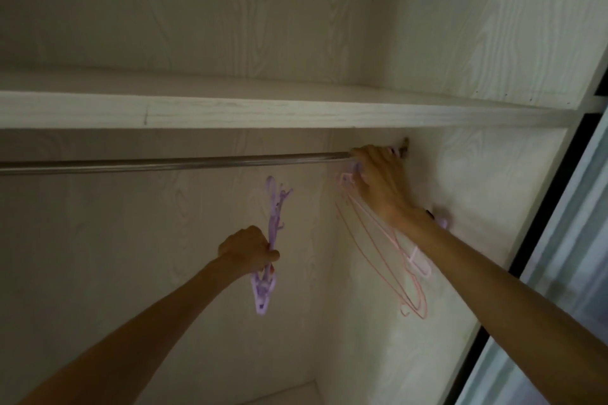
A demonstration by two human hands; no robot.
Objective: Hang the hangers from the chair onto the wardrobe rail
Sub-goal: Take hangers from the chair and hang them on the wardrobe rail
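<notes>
- Right hand [378, 181] grips pink hangers [381, 260] at the rail [171, 163], hooking them on near its right end.
- Left hand [246, 248], below the rail, clutches purple hangers [271, 217]; those likely go up next.

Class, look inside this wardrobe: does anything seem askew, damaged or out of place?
Nothing looks damaged. The pink hangers at the rail's right end slant sideways under the right hand rather than hanging straight. The left hand grips a bunch of purple hangers below the rail, not yet hung.
</notes>
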